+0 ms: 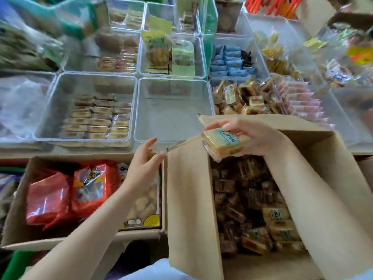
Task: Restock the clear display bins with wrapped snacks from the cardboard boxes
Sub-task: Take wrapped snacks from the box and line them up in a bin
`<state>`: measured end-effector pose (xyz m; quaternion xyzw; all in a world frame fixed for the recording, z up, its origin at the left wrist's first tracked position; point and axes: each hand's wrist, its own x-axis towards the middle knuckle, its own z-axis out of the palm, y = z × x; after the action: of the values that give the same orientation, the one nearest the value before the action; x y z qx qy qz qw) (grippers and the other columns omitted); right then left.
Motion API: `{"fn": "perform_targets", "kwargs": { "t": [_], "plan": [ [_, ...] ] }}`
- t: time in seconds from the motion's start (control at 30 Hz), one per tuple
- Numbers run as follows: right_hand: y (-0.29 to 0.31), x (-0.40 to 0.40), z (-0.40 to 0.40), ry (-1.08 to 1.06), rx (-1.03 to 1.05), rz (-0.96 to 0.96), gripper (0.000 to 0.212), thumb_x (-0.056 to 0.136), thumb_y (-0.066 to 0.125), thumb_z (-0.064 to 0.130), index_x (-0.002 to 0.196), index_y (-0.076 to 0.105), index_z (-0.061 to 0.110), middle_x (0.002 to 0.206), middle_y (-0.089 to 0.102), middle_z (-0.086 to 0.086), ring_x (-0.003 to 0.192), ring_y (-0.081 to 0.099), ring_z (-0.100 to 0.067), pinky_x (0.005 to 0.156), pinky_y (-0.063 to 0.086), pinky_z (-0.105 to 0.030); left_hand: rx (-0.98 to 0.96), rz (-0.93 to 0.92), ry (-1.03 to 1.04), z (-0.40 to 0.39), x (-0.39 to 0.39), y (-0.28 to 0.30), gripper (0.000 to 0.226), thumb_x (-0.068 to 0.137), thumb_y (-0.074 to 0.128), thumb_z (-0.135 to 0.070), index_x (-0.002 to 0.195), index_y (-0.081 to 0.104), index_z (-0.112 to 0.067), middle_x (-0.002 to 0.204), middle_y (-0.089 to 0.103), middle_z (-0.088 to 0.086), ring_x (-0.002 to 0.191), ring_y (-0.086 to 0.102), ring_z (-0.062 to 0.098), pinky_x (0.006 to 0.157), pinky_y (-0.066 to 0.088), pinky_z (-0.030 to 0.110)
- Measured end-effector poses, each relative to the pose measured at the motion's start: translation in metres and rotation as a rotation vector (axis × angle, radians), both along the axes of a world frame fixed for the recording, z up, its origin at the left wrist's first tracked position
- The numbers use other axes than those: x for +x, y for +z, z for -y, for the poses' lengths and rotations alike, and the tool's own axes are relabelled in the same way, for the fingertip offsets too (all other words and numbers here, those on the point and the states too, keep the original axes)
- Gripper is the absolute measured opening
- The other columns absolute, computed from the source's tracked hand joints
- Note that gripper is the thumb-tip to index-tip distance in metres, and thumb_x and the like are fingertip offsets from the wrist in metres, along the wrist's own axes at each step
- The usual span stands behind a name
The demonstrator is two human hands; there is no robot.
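My right hand (245,136) grips a yellow wrapped snack (223,143) with a green label, held above the far left corner of an open cardboard box (187,199). Many more wrapped snacks (252,203) lie inside that box. My left hand (146,158) hovers with relaxed fingers just left of the box's upright flap and holds nothing. Straight ahead of the snack stands a clear display bin (171,110) with nothing in it.
A second cardboard box (18,209) at the left holds red bags (66,193). Clear bins with wrapped snacks surround the bare one: brown packs (96,118) to its left, golden packs (242,98) to its right, blue packs (230,61) behind.
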<state>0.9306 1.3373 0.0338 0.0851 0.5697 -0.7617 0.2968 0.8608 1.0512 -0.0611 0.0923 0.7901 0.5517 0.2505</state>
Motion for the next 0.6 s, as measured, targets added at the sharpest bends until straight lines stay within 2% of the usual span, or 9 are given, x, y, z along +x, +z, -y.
{"fn": "perform_targets", "kwargs": {
  "t": [0.07,0.13,0.2,0.3,0.4,0.47,0.53,0.6],
  "plan": [
    [0.001,-0.032,0.030,-0.103,-0.047,-0.030,0.035,0.098,0.048,0.025,0.126,0.060,0.007,0.098,0.064,-0.009,0.072,0.057,-0.014,0.051,0.043,-0.020,-0.107,-0.102,0.019,0.017,-0.030,-0.003,0.051,0.097,0.063,-0.027,0.145,0.047,-0.024,0.139,0.047,-0.006,0.123,0.050,0.009,0.093,0.047,0.022],
    [-0.006,-0.067,0.061,-0.185,-0.075,-0.031,0.032,0.097,0.048,0.020,0.123,0.060,0.005,0.096,0.066,-0.009,0.074,0.062,-0.016,0.058,0.050,-0.022,-0.225,-0.207,0.029,0.038,-0.065,-0.012,0.049,0.097,0.062,-0.025,0.144,0.050,-0.017,0.144,0.048,0.001,0.131,0.045,0.014,0.106,0.039,0.030],
    [-0.020,-0.103,0.088,-0.257,-0.082,0.034,0.028,0.095,0.053,0.018,0.119,0.061,0.005,0.097,0.070,-0.010,0.079,0.070,-0.019,0.065,0.058,-0.027,-0.321,-0.286,0.048,0.060,-0.104,-0.024,0.051,0.092,0.060,-0.032,0.139,0.054,-0.014,0.144,0.051,0.006,0.135,0.042,0.023,0.114,0.033,0.040],
    [-0.052,-0.151,0.131,-0.330,-0.002,0.127,0.029,0.097,0.054,0.011,0.125,0.058,0.003,0.104,0.070,-0.015,0.088,0.070,-0.026,0.075,0.061,-0.035,-0.525,-0.397,0.048,0.092,-0.163,-0.046,0.051,0.090,0.058,-0.036,0.136,0.057,-0.012,0.145,0.051,0.008,0.134,0.043,0.031,0.109,0.034,0.049],
    [-0.079,-0.197,0.167,-0.502,0.088,0.192,0.023,0.100,0.055,0.010,0.122,0.055,0.005,0.100,0.070,-0.015,0.083,0.069,-0.027,0.078,0.060,-0.042,-0.743,-0.515,-0.056,0.118,-0.214,-0.068,0.051,0.094,0.058,-0.036,0.139,0.054,-0.014,0.146,0.051,0.009,0.136,0.042,0.031,0.109,0.032,0.051],
    [-0.094,-0.231,0.179,-0.553,0.243,0.160,0.015,0.100,0.058,0.012,0.114,0.056,0.011,0.105,0.070,-0.015,0.082,0.069,-0.026,0.080,0.059,-0.043,-0.846,-0.518,-0.119,0.134,-0.237,-0.083,0.052,0.094,0.050,-0.041,0.139,0.054,-0.016,0.144,0.053,0.009,0.135,0.043,0.030,0.108,0.034,0.051],
    [-0.110,-0.268,0.184,-0.548,0.546,0.031,0.018,0.096,0.064,0.014,0.112,0.058,0.014,0.111,0.069,-0.012,0.092,0.069,-0.025,0.086,0.057,-0.043,-0.883,-0.458,-0.153,0.147,-0.251,-0.094,0.056,0.091,0.037,-0.049,0.132,0.058,-0.017,0.136,0.058,0.009,0.128,0.047,0.029,0.101,0.041,0.048],
    [-0.119,-0.296,0.184,-0.483,0.892,-0.156,0.023,0.090,0.070,0.016,0.111,0.061,0.018,0.105,0.069,-0.003,0.097,0.067,-0.023,0.087,0.056,-0.040,-0.869,-0.447,-0.186,0.145,-0.251,-0.094,0.060,0.088,0.030,-0.053,0.123,0.061,-0.016,0.124,0.064,0.009,0.119,0.052,0.029,0.089,0.048,0.044]
  ]
}}
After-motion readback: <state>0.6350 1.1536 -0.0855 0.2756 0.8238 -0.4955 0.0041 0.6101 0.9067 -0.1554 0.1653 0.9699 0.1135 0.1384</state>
